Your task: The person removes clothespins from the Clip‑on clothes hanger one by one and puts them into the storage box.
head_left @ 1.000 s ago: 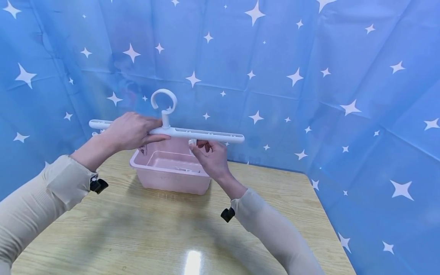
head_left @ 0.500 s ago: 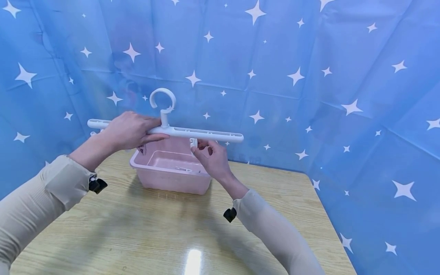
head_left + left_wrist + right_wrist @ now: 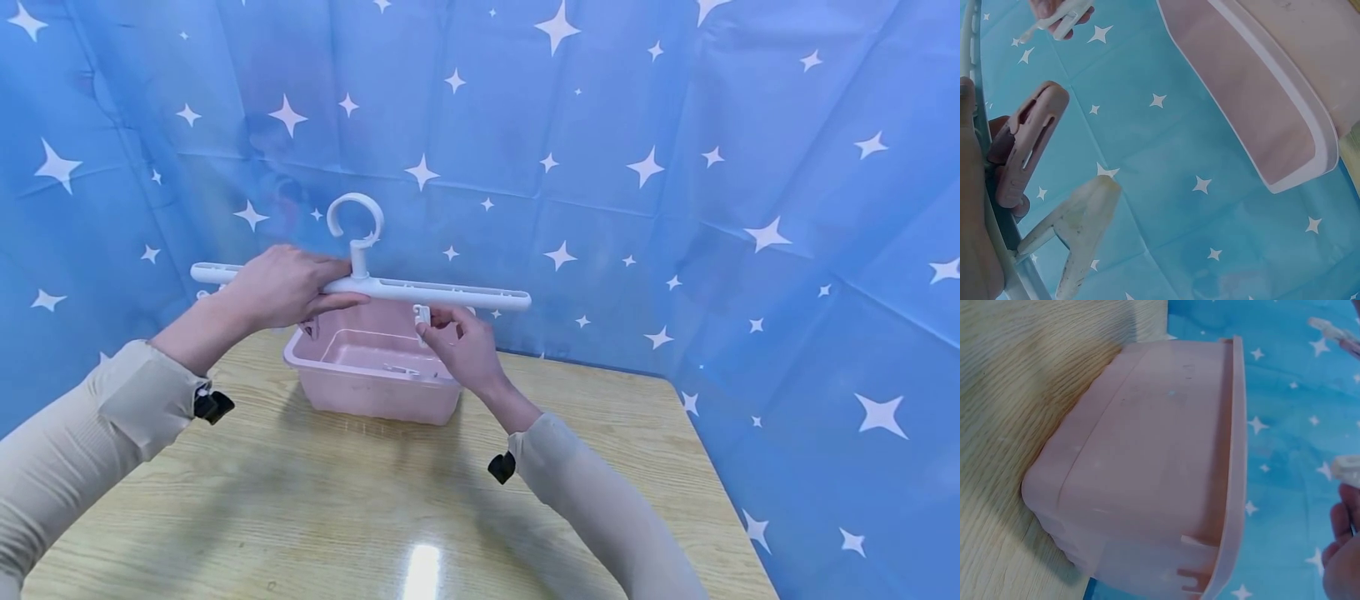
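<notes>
My left hand grips the bar of a white hanger close to its hook, holding it level over the bin. Between thumb and fingertips, my right hand pinches a white clothespin just under the bar, right of the hook. The left wrist view shows this clothespin with its legs spread apart. There, a pink clothespin hangs by the bar beside my left fingers, and a whitish clothespin hangs further along. My left palm hides part of the bar.
A pink plastic bin stands on the wooden table below the hanger. Inside it lies a light-coloured clothespin. A blue curtain with white stars surrounds the table at the back and sides.
My right hand has lowered the white clothespin slightly from the bar's underside and turned it a little. The hanger and my left hand have shifted slightly left.
</notes>
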### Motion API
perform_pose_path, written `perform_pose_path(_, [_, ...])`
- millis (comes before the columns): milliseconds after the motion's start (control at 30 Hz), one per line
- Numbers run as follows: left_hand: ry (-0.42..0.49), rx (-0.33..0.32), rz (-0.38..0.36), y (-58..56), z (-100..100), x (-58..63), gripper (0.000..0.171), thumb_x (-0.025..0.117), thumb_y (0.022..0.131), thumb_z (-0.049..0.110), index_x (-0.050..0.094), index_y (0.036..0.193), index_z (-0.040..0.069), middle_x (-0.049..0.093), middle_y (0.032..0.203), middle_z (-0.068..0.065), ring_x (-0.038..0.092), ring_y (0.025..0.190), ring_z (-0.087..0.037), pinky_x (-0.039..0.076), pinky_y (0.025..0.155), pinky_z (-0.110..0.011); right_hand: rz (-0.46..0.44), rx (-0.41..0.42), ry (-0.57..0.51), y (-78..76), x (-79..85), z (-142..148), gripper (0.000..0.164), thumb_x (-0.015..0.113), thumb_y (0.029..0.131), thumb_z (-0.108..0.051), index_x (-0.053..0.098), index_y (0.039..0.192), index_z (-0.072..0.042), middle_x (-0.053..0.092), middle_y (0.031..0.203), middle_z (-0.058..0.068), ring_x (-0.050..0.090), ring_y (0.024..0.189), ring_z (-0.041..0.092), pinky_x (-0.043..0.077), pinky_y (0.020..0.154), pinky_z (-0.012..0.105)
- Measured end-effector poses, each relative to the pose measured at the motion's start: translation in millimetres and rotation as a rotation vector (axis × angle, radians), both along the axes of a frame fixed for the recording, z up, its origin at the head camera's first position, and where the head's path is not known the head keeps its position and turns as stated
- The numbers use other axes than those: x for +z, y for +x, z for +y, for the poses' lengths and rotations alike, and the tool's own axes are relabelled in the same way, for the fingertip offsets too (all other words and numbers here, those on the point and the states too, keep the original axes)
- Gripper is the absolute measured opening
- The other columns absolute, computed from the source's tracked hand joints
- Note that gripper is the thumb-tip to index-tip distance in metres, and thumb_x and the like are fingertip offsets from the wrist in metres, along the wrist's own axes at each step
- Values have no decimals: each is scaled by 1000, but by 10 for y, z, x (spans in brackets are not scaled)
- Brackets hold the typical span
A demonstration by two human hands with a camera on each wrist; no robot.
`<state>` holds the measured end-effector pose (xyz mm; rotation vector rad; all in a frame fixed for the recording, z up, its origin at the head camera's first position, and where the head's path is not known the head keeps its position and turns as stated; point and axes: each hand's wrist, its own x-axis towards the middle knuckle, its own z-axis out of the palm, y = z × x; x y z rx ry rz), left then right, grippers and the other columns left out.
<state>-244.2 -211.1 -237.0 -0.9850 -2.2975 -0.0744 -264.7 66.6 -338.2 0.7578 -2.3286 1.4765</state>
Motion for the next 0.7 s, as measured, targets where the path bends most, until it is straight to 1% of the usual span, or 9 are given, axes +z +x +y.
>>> perform_pose_path(167, [2,0,10,0,-5,-5,32,76,85,40,53,78,20,43,57,8,43,48,-12,43,49,-36,-36,-35,43,-28,-31,-1,34,69,92,-45,69,117,-22,66,100,-5,60,101,14,47,93,43])
perform_pose_path(300, [-1,-7,27,-1,-13,2,34,75,86,42,51,77,19,41,56,8,41,47,-12,41,49,-35,-55,-45,63,-42,-43,1,35,69,92,-44,68,118,-22,65,102,-4,59,103,17,49,93,48])
perform_pose_path(400, [-3,-3,26,5,-14,14,34,74,86,42,51,77,19,41,56,8,41,47,-12,41,49,-35,-69,-57,79,-54,-46,3,34,70,91,-43,68,118,-21,65,104,-3,60,103,20,49,93,51])
perform_pose_path(500, [-5,4,18,12,-10,27,33,75,85,41,52,78,19,43,56,7,42,47,-12,42,49,-35,-87,-75,104,-66,-49,5,34,70,91,-42,68,117,-21,65,105,-4,61,105,19,49,94,51])
perform_pose_path(700, [-7,4,17,13,-12,29,34,72,88,46,52,78,20,44,57,8,44,47,-12,42,49,-35,-110,-100,161,-97,-78,9,35,70,91,-43,66,118,-21,64,108,-5,60,109,16,49,95,48])
